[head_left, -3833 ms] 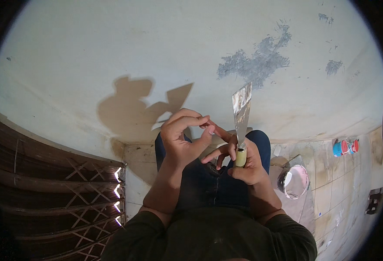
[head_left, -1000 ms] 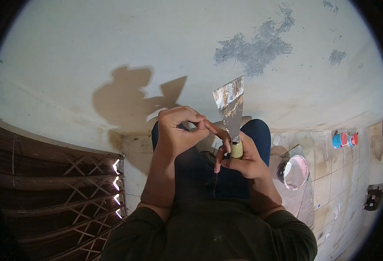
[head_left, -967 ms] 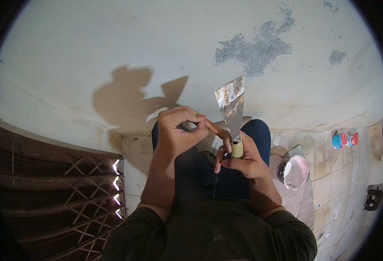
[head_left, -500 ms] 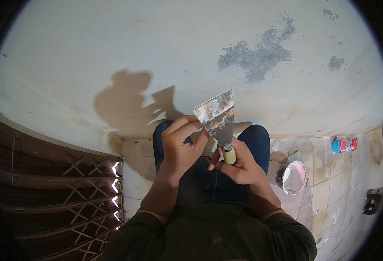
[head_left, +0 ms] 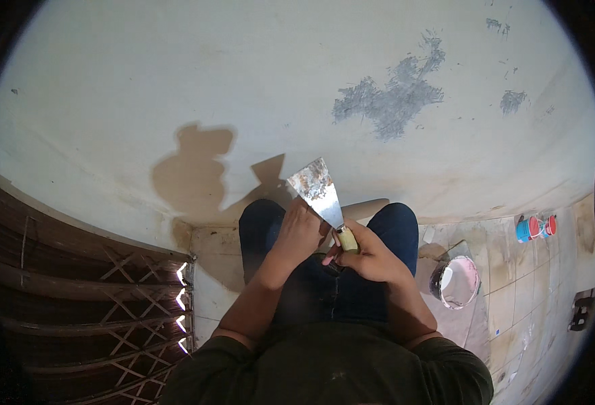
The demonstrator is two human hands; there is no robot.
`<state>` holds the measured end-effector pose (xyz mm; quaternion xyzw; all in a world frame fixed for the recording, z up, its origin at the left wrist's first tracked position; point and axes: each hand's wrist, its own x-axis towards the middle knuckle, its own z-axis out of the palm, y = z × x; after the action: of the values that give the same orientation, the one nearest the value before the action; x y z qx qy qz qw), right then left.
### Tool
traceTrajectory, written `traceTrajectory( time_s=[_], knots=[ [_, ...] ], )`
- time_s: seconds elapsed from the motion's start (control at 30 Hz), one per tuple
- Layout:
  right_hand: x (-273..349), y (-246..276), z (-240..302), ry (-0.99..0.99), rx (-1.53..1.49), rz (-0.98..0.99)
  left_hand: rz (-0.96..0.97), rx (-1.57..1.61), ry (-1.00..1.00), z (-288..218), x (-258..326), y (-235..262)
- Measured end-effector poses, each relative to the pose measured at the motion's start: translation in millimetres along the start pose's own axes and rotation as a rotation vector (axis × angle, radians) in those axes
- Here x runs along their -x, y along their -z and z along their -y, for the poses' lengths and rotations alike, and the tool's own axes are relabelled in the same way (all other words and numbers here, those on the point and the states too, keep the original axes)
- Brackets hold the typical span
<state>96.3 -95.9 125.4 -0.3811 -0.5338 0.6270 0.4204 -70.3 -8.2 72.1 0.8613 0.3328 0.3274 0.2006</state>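
Note:
A putty knife with a pale yellow-green handle [head_left: 349,239] stands tilted in my right hand [head_left: 375,258], which is wrapped around that handle. Its wide metal blade [head_left: 313,183] points up and left, with white and brown residue near the edge and bright metal lower down. My left hand [head_left: 299,236] is curled close behind the blade's lower left side. Its fingertips are partly hidden there, so whether they touch the blade or pinch anything cannot be made out.
The pale wall ahead carries a rough grey patch [head_left: 395,98] and smaller grey marks. On the tiled floor at right stands a whitish bucket [head_left: 458,282]. Small blue-and-red containers [head_left: 535,229] are farther right. A dark folding lattice gate [head_left: 108,297] lies at left.
The putty knife has dropped slightly and tilted farther left. My left hand has moved lower and right, from spread fingers at the blade's edge to curled behind it.

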Motion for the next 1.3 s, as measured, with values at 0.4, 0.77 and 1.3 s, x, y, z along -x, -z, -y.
traceTrajectory(
  time_s=[0.4, 0.77, 1.3],
  knots=[
    [-33, 18, -39, 0.295, 0.335, -0.503, 0.058, 0.268, 0.183, 99, 29, -94],
    [-79, 57, 14, 0.407, -0.133, -0.536, -0.130, 0.991, 0.570, 92, 19, -80],
    [-8, 66, -134, -0.239, -0.071, -0.498, -0.303, 1.410, 0.478, 101, 16, -71]
  ],
)
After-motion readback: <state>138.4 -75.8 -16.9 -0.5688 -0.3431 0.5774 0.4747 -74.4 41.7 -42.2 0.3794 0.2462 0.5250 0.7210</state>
